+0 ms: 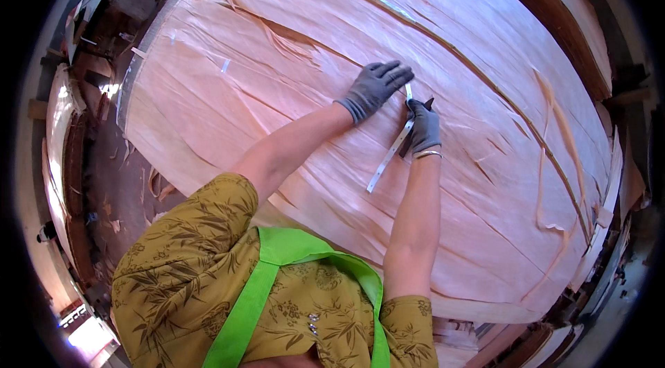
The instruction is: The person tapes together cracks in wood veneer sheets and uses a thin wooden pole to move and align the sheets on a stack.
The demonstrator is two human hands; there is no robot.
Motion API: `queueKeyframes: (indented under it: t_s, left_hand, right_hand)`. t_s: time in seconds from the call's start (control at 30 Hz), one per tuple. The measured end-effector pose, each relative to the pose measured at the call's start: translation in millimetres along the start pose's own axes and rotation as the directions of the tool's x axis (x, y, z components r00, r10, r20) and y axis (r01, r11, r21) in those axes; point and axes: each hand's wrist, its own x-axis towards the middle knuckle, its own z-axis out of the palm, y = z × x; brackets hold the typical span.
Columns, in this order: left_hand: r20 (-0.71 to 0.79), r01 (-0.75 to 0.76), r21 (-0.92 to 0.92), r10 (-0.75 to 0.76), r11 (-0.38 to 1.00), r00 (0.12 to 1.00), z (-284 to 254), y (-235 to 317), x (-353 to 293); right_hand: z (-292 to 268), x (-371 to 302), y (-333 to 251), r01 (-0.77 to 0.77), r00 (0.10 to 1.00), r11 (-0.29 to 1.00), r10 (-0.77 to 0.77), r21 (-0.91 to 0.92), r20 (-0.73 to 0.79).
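A large pinkish wood veneer sheet spreads under both hands, with wrinkles and splits along its grain. My left hand, in a grey glove, lies flat on it with the fingers stretched out to the right. At those fingertips is the upper end of a narrow white tape strip with dark dots. My right hand, also gloved, is closed around the strip, whose loose end trails down and left. A dark pointed tool pokes up from the right hand; its exact kind is hidden by the fingers.
A long open split curves across the sheet to the right, where a loose veneer strip lies. Short tape pieces stick at the left. More veneer stacks stand at the left, and scraps lie on the floor.
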Motion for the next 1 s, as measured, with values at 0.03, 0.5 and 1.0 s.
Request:
queueKeyframes:
  t_s: [0.03, 0.5, 1.0]
  left_hand:
    - [0.028, -0.099, -0.013, 0.1, 0.995, 0.995, 4, -2, 0]
    - [0.315, -0.279, 0.133, 0.227, 0.951, 0.922, -5, 2, -2]
    - [0.307, -0.482, 0.026, 0.452, 0.876, 0.837, 9, -3, 2]
  right_hand:
    - [2, -2, -1, -0.002, 1.0, 1.0, 0.002, -0.008, -0.004]
    - [-6, -34, -2, -0.019, 1.0, 0.98, 0.022, -0.196, 0.011]
    - [-161, -113, 23, 0.305, 0.93, 0.752, -0.104, 0.584, -0.352]
